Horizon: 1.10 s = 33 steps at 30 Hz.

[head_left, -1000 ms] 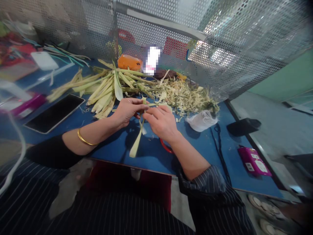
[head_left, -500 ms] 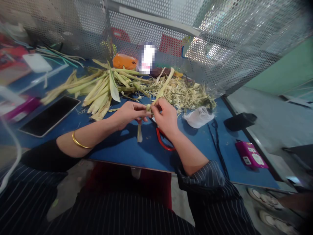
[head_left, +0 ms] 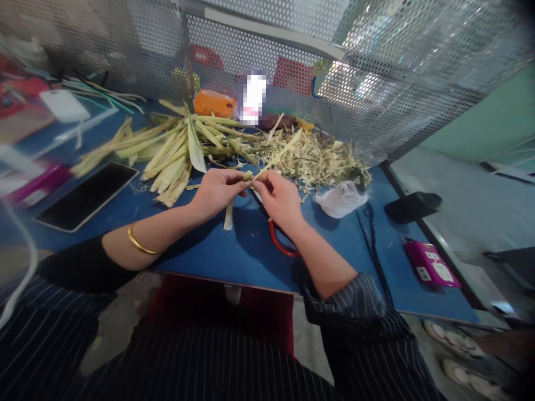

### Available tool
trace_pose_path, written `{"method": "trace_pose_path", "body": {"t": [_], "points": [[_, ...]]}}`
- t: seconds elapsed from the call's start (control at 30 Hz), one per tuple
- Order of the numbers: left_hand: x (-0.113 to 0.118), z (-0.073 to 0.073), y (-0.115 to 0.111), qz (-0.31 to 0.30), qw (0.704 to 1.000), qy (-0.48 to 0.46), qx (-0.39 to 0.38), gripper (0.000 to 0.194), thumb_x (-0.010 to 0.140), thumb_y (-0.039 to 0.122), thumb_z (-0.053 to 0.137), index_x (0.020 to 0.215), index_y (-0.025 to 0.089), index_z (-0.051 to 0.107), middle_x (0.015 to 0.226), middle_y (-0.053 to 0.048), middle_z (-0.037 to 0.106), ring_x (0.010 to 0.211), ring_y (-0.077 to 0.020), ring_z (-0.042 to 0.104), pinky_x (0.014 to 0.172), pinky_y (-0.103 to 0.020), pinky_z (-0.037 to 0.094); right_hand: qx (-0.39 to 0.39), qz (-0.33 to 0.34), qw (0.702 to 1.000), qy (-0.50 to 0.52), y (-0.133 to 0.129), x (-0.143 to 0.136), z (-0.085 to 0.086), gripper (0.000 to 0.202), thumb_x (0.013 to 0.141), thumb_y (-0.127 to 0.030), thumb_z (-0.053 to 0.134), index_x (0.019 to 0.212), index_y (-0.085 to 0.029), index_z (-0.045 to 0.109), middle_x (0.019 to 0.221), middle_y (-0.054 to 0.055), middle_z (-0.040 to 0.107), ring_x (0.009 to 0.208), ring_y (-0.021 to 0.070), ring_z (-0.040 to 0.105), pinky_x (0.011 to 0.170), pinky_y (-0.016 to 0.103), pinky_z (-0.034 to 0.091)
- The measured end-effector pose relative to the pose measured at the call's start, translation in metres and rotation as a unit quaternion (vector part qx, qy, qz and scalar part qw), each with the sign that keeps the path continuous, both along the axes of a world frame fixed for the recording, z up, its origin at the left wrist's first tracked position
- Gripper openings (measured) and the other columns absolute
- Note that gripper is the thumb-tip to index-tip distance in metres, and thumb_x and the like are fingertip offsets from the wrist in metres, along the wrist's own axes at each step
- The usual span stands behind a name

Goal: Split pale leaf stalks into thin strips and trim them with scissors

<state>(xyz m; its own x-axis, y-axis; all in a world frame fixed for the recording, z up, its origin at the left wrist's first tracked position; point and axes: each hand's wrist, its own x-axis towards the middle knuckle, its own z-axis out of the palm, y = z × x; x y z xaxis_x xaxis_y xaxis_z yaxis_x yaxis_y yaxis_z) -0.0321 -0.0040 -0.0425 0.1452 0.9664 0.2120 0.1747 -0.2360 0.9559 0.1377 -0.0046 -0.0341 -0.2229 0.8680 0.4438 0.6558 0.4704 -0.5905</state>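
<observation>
Between my two hands, above the blue table, is a pale green dried leaf strip. My left hand pinches it near a small folded or knotted part, and a loose end hangs below the fingers. My right hand grips the same strip between thumb and forefinger, with its long end pointing up and away. Under my right hand lie red-handled scissors, their blades partly hidden. Beyond my hands are a bundle of long leaf strips and a heap of shredded leaf bits.
A black-screened phone lies at the left. At the right are a roll of white thread, black cord, a black cylinder and a purple packet. A perforated metal screen and an orange packet stand behind.
My hands have shifted slightly away from me, fingertips now closer together. The strip's long end leans lower to the right, and its hanging end has moved left and up.
</observation>
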Motion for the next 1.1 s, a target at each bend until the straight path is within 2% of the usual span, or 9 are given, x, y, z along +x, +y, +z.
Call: {"method": "trace_pose_path", "body": {"t": [0.23, 0.37, 0.5, 0.57, 0.67, 0.77, 0.87, 1.0, 1.1], "points": [[0.003, 0.011, -0.002, 0.038, 0.996, -0.072, -0.019, 0.022, 0.075, 0.031, 0.071, 0.084, 0.011, 0.073, 0.064, -0.001, 0.065, 0.055, -0.0093, 0.057, 0.053, -0.020, 0.042, -0.001, 0.036, 0.998, -0.054, -0.002, 0.009, 0.018, 0.021, 0.083, -0.036, 0.064, 0.096, -0.021, 0.060, 0.068, -0.002, 0.059, 0.060, 0.0120, 0.049, 0.061, 0.027, 0.034], [0.000, 0.015, 0.001, 0.029, 0.993, -0.103, -0.059, 0.018, 0.075, 0.029, 0.071, 0.081, 0.012, 0.071, 0.058, 0.001, 0.060, 0.052, -0.0077, 0.052, 0.049, -0.020, 0.039, -0.072, 0.147, 0.986, 0.044, -0.002, 0.020, 0.033, 0.023, 0.083, -0.028, 0.063, 0.105, -0.021, 0.064, 0.067, -0.003, 0.058, 0.056, 0.0103, 0.049, 0.060, 0.027, 0.039], [-0.002, 0.015, 0.002, -0.002, 0.991, -0.117, -0.072, 0.015, 0.073, 0.028, 0.073, 0.074, 0.013, 0.069, 0.057, 0.001, 0.058, 0.050, -0.0071, 0.051, 0.050, -0.020, 0.040, -0.235, 0.276, 0.905, 0.223, -0.002, 0.028, 0.038, 0.018, 0.085, -0.031, 0.060, 0.094, -0.019, 0.071, 0.079, 0.002, 0.068, 0.067, 0.0136, 0.062, 0.067, 0.030, 0.049], [-0.002, 0.015, 0.002, -0.022, 0.989, -0.125, -0.082, 0.015, 0.072, 0.028, 0.074, 0.073, 0.013, 0.069, 0.057, 0.002, 0.059, 0.050, -0.0068, 0.051, 0.050, -0.020, 0.040, -0.285, 0.303, 0.864, 0.284, -0.003, 0.028, 0.036, 0.020, 0.083, -0.031, 0.063, 0.097, -0.020, 0.071, 0.087, 0.004, 0.070, 0.076, 0.0161, 0.066, 0.074, 0.033, 0.052], [-0.001, 0.014, 0.003, -0.030, 0.983, -0.152, -0.102, 0.016, 0.071, 0.027, 0.076, 0.074, 0.013, 0.068, 0.060, 0.001, 0.060, 0.050, -0.0064, 0.051, 0.049, -0.020, 0.040, -0.251, 0.277, 0.875, 0.307, -0.002, 0.024, 0.032, 0.018, 0.078, -0.031, 0.070, 0.094, -0.022, 0.072, 0.082, 0.002, 0.069, 0.071, 0.0146, 0.065, 0.072, 0.033, 0.052], [-0.001, 0.013, 0.003, -0.016, 0.979, -0.163, -0.120, 0.014, 0.071, 0.024, 0.076, 0.074, 0.013, 0.067, 0.063, 0.000, 0.062, 0.049, -0.0058, 0.052, 0.047, -0.019, 0.040, -0.105, 0.186, 0.928, 0.305, 0.000, 0.018, 0.029, 0.010, 0.080, -0.033, 0.069, 0.084, -0.025, 0.074, 0.077, 0.000, 0.066, 0.069, 0.0123, 0.061, 0.069, 0.030, 0.050], [0.000, 0.012, 0.003, -0.009, 0.980, -0.148, -0.129, 0.014, 0.072, 0.025, 0.076, 0.075, 0.013, 0.069, 0.067, -0.002, 0.064, 0.049, -0.0056, 0.052, 0.047, -0.019, 0.040, -0.003, 0.109, 0.934, 0.339, 0.003, 0.013, 0.026, 0.014, 0.085, -0.038, 0.063, 0.080, -0.028, 0.071, 0.089, 0.001, 0.065, 0.087, 0.0143, 0.062, 0.075, 0.030, 0.049], [0.002, 0.012, 0.001, 0.008, 0.983, -0.142, -0.115, 0.012, 0.070, 0.022, 0.076, 0.074, 0.013, 0.069, 0.064, -0.002, 0.063, 0.049, -0.0063, 0.054, 0.046, -0.020, 0.042, -0.058, 0.111, 0.906, 0.403, 0.003, 0.009, 0.023, 0.019, 0.090, -0.041, 0.054, 0.083, -0.027, 0.065, 0.076, -0.001, 0.061, 0.079, 0.0132, 0.061, 0.079, 0.031, 0.048], [0.004, 0.013, 0.000, 0.035, 0.983, -0.143, -0.110, 0.011, 0.069, 0.018, 0.076, 0.073, 0.012, 0.068, 0.059, 0.000, 0.061, 0.048, -0.0070, 0.054, 0.046, -0.020, 0.042, -0.113, 0.111, 0.918, 0.363, -0.001, 0.007, 0.023, 0.020, 0.088, -0.036, 0.055, 0.075, -0.023, 0.062, 0.066, -0.002, 0.055, 0.070, 0.0118, 0.056, 0.077, 0.030, 0.045]]}}
